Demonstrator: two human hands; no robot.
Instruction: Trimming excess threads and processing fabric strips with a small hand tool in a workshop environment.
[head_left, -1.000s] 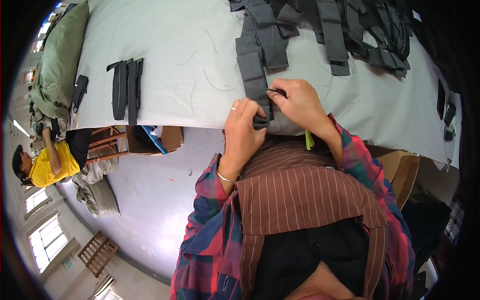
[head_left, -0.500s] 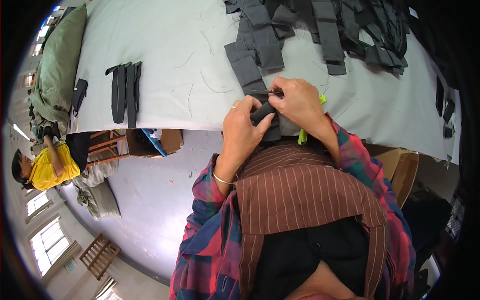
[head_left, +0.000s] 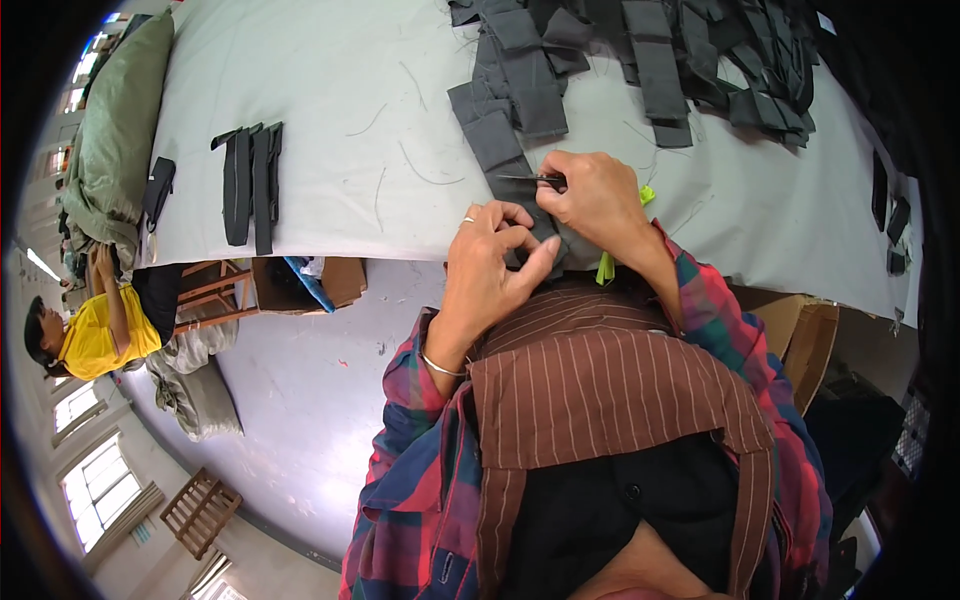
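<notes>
A chain of dark grey fabric strips [head_left: 492, 138] runs down the table to its front edge, under my hands. My right hand [head_left: 605, 205] is closed on a small pair of dark thread snips [head_left: 522, 178], whose blades point left across the strip. Over the strip's near end is my left hand [head_left: 490, 255], its fingers bent and its thumb close to the index finger. What lies between those fingertips, if anything, I cannot make out. A bright yellow-green piece [head_left: 606, 268] shows beside and below my right wrist; its kind is unclear.
More dark strips [head_left: 655, 75] are heaped at the far right. A few folded strips [head_left: 252, 185] lie at left, near a dark pouch-like item [head_left: 158, 188]. Loose threads are scattered on the pale table cover [head_left: 330, 60]. A person in yellow [head_left: 105, 325] works at far left.
My left fingers have loosened from the folded strip, which now lies flatter. The right hand with the snips has barely moved. The person at left has shifted their arms.
</notes>
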